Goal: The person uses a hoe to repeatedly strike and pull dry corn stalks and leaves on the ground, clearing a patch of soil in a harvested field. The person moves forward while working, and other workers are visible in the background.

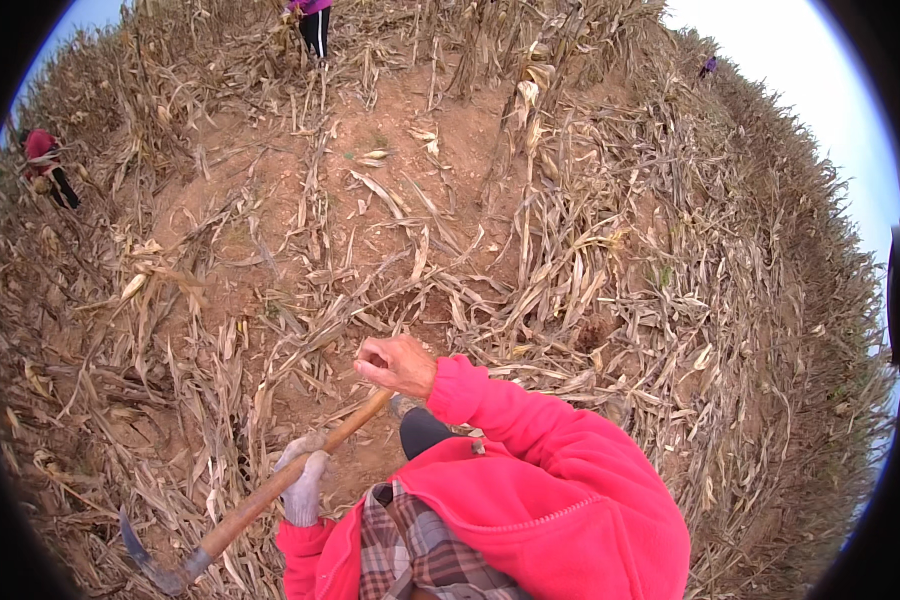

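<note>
My left hand (304, 480), in a pale, soiled glove, is wrapped round the wooden handle of a hoe (260, 497). The hoe slants across my left side, its curved metal head (155, 565) low at the lower left and the handle's upper end beneath my right hand. Bare and loosely curled, my right hand (398, 366) hovers by that end, thumb and fingertips drawn together. A dark gap shows inside the curl, with nothing visible in it. Part of my shoe (404, 405) shows just under the right wrist.
Dry corn stalks and husks (570, 270) litter reddish soil (240, 205) all around. Standing dried corn (820, 270) rises along the right and far sides. Another person (315, 30) stands far ahead, one in red (45, 165) bends at far left, and a small purple figure (708, 67) is far right.
</note>
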The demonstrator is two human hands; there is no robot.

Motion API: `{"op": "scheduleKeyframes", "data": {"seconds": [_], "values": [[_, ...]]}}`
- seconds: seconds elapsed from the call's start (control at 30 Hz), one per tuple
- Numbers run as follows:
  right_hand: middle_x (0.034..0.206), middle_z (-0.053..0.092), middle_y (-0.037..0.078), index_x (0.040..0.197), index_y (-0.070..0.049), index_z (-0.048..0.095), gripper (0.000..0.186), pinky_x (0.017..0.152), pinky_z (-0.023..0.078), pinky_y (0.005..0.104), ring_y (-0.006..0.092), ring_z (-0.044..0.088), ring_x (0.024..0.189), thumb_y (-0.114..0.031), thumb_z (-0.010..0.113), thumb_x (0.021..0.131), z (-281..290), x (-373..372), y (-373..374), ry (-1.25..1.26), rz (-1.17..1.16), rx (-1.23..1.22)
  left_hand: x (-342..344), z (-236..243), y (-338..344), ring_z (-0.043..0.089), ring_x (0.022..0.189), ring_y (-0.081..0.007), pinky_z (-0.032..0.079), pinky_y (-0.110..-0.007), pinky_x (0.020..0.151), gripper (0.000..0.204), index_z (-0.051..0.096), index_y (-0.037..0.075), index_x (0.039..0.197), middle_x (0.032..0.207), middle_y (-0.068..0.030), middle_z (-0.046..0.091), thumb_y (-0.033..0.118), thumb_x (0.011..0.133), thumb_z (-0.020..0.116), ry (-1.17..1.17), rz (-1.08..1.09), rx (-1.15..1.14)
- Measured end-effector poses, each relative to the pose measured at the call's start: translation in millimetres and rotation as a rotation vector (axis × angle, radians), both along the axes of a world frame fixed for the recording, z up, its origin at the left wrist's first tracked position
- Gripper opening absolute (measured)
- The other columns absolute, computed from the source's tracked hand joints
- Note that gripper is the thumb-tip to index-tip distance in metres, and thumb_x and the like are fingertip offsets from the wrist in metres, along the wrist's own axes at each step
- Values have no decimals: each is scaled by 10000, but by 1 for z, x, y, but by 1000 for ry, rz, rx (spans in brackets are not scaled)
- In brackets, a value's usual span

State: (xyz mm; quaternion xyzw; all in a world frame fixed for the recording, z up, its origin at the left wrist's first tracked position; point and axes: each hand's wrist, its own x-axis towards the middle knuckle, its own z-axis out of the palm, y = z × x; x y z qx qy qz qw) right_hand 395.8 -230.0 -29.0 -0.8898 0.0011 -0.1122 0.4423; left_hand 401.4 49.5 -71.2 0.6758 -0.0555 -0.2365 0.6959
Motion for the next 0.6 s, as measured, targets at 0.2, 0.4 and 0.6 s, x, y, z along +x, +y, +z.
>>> {"op": "scheduleKeyframes", "data": {"seconds": [0.2,0.4,0.6], "values": [[712,598,93,868,-22,591,99,560,497,277,206,615,614,-68,642,797,102,-37,54,-503,-5,-31,-41,10,50,583,553,-116,450,-220,492,206,592,20,1019,844,-73,633,55,816,584,-37,58,-23],[818,637,151,847,33,613,88,444,478,276,181,616,595,-7,645,776,218,-135,89,-1088,359,-73,-53,41,53,557,556,-84,447,-211,488,164,630,18,972,807,-66,640,40,814,591,-124,-32,-94],[767,588,137,814,48,600,89,423,444,261,185,574,536,-34,610,782,247,-184,113,-1144,456,-36,-52,76,19,608,655,-116,481,-238,553,155,649,14,924,903,-99,656,78,785,625,-128,-324,-69]]}}
